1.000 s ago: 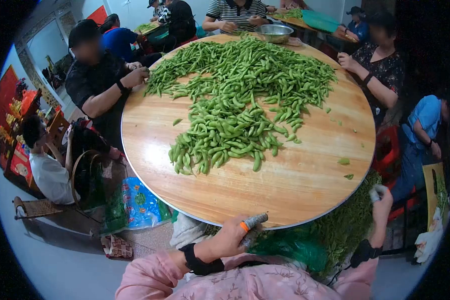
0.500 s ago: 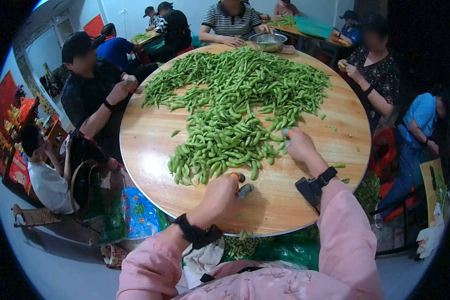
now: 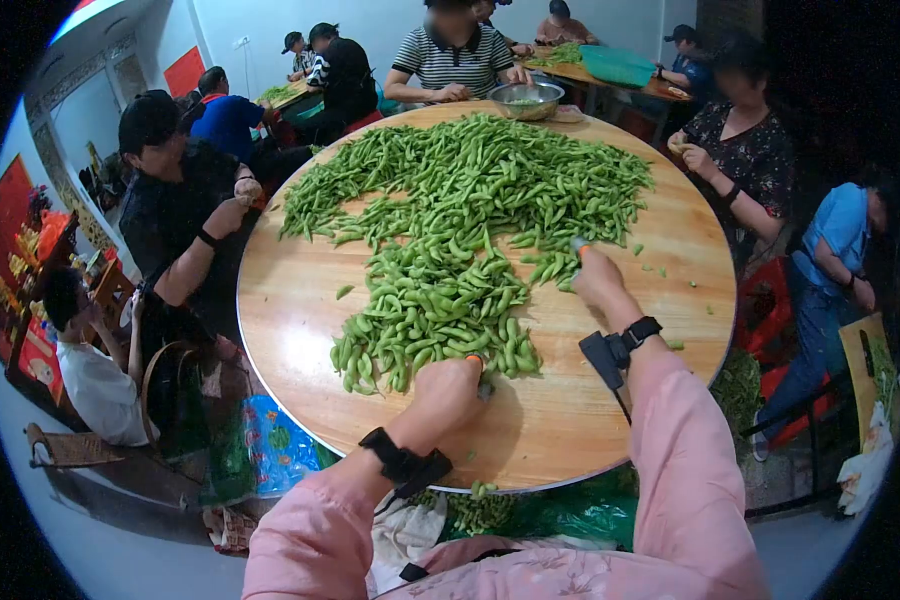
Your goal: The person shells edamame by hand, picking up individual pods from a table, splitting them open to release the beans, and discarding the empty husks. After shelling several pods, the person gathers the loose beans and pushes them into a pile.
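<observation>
A large heap of green soybean pods (image 3: 440,290) covers much of the round wooden table (image 3: 300,290). My left hand (image 3: 448,395) is closed at the near edge of the heap. An orange finger cover shows at its fingertips, and whatever is inside the fingers is hidden. Farther right, my right hand (image 3: 600,278) reaches to the heap's right side, its curled fingers against the pods there. Grey and orange coverings show on its fingertips, and I cannot make out what they hold. Both wrists carry black straps with small devices.
Across the table a person in a striped shirt has a hand at a metal bowl (image 3: 526,100). People sit at the left and right edges, hands raised. Below the near rim lie shelled-looking green pieces (image 3: 480,512) and green plastic (image 3: 570,505). A red stool (image 3: 770,305) stands right.
My right hand has moved slightly up, further against the pods. My left hand has shifted a little down and left, its fingers turned more out of sight. The view has tilted slightly.
</observation>
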`<state>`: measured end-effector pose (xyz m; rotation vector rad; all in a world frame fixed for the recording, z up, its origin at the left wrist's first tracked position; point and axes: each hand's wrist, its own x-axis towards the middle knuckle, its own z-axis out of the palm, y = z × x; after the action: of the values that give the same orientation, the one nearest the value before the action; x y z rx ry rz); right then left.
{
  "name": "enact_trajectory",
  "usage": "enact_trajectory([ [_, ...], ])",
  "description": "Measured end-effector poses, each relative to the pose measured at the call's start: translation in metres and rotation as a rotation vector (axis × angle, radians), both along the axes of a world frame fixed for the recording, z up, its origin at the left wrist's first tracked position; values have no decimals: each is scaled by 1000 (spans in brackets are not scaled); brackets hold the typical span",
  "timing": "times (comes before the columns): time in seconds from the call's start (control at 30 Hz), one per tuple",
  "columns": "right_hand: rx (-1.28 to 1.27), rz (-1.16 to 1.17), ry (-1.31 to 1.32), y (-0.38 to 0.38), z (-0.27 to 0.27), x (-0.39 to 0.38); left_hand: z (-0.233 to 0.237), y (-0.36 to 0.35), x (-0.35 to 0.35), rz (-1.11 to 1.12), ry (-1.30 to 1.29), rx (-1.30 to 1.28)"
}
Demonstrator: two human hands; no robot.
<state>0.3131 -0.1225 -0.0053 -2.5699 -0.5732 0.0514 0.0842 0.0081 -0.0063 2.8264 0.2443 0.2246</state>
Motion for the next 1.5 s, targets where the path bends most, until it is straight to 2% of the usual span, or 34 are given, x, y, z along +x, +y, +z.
enact_trajectory([
  [0.03,-11,111,-19,6,-9,0,1,2,-6,-17,31,41],
  [0.07,-11,112,-18,9,-16,-5,3,4,-11,-32,64,81],
  [0.13,15,482,-70,19,-13,-37,16,4,-26,0,99,51],
  [0.2,-48,439,-63,11,15,-78,13,8,-43,46,154,12],
  [0.27,-114,408,-65,2,26,-103,4,12,-59,94,-52,-288],
  [0.3,60,394,-71,-9,22,-108,9,7,-66,118,-91,-450],
  [0.33,235,371,-79,-17,18,-116,10,3,-72,127,-87,-454],
  [0.37,230,378,-77,-23,14,-130,9,-4,-77,137,-145,-672],
  [0.4,444,386,265,-30,8,-147,9,-11,-82,143,-201,-890],
  [0.43,657,378,609,-36,3,-162,10,-16,-86,114,-191,-886],
  [0.47,654,375,606,-41,0,-173,6,-21,-88,111,-192,-889],
  [0.53,876,361,1227,-49,-4,-192,1,-31,-92,-6,-167,-801],
  [0.57,876,359,1229,-48,-3,-201,6,-34,-93,-87,-189,-675],
  [0.63,963,470,1133,-45,2,-213,-3,-37,-93,-101,-191,-690],
  [0.7,956,485,1108,-44,4,-219,-10,-37,-94,-111,-194,-704],
  [0.77,946,501,1083,-47,1,-223,-15,-35,-96,-135,-64,-753],
  [0.83,919,248,1098,-56,-9,-226,-8,-35,-100,-104,-47,-715],
  [0.87,913,241,1106,-57,-12,-226,-6,-36,-102,-78,-25,-679],
  [0.9,1082,274,1175,-59,-15,-227,-6,-38,-104,-76,-14,-690],
  [0.93,1255,306,1234,-61,-18,-227,-6,-39,-104,-86,-23,-569],
  [0.97,1254,294,1237,-62,-16,-228,-5,-40,-104,-99,-34,-446],
  [1.0,1277,260,1219,-62,-10,-231,-3,-41,-105,-102,-25,-454],
  [1.07,1301,219,1203,-60,0,-234,2,-42,-105,-123,-71,-307],
  [1.17,1268,230,1202,-54,4,-237,1,-41,-103,-98,-67,-215],
  [1.27,1198,247,1133,-49,-6,-242,-1,-44,-104,-166,-166,-271],
  [1.37,1013,318,1281,-51,-9,-248,5,-47,-101,-119,-189,-365],
  [1.4,1013,318,1284,-53,-10,-246,3,-46,-103,-117,-187,-365],
  [1.47,796,328,1161,-56,-8,-240,-1,-44,-106,-130,-144,-249],
  [1.5,797,329,1160,-58,-5,-238,0,-42,-106,-130,-144,-249],
])
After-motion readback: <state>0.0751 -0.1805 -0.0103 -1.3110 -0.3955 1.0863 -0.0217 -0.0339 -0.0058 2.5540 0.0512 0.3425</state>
